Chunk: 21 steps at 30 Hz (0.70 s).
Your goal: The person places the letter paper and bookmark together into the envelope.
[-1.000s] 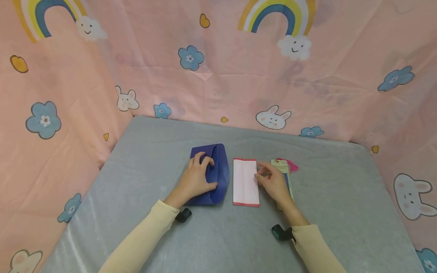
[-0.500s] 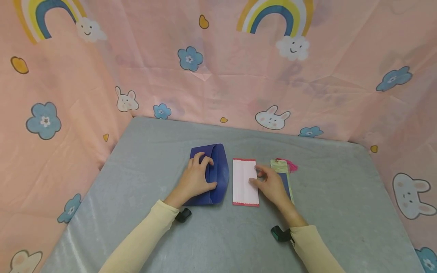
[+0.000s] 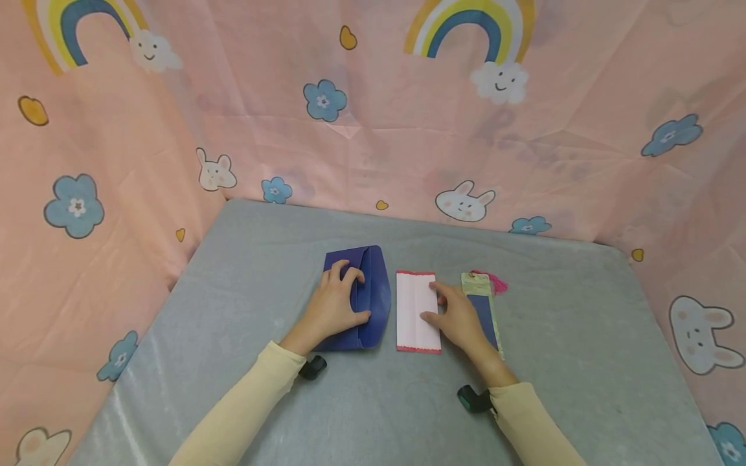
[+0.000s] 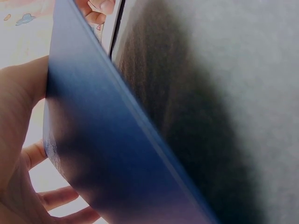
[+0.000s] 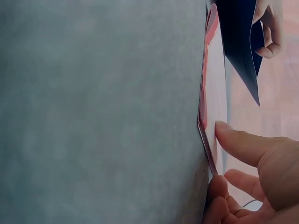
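A dark blue envelope (image 3: pixel 380 291) lies with its flap unfolded to the right. My left hand (image 3: pixel 335 301) rests over it with bent fingers, gripping the pocket at its opening; in the left wrist view the envelope (image 4: pixel 103 121) hides part of the fingers. Just to the right is a pale pink folded sheet of paper (image 3: pixel 412 310) with red ends. My right hand (image 3: pixel 460 317) pinches its right edge, the thumb (image 5: pixel 233 137) on top and fingers at the edge. In the right wrist view the folded layers show at the red end.
A green and blue bookmark (image 3: pixel 481 307) with a pink tassel (image 3: pixel 497 282) lies beyond my right hand, partly covered by it. Everything lies on a grey cloth-covered table (image 3: pixel 373 414). A pink printed curtain (image 3: pixel 373 149) closes off the back and sides.
My right hand has moved left from beside the folded paper onto its right edge, and the thumb now lies on top. More of the bookmark shows. The left hand and envelope have stayed put.
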Motion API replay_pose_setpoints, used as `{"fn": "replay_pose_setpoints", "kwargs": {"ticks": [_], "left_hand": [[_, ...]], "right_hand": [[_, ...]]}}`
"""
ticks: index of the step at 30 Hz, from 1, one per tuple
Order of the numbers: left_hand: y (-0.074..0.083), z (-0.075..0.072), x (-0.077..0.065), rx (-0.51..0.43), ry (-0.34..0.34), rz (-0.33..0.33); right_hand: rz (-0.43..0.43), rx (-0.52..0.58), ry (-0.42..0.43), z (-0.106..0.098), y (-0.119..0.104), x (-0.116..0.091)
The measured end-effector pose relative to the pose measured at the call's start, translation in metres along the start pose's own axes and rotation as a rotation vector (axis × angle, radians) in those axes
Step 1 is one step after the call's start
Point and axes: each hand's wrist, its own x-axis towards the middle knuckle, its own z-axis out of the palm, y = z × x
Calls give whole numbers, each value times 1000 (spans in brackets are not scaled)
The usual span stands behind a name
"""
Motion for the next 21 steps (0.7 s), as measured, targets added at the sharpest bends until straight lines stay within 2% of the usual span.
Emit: {"fn": "replay_pose_setpoints", "kwargs": {"ticks": [14, 21], "left_hand": [[-1, 1, 1, 4, -1, -3], [-1, 0, 1, 3, -1, -6]], "right_hand": [[7, 92, -34, -3, -4, -1], [27, 21, 8, -3, -4, -4]]}}
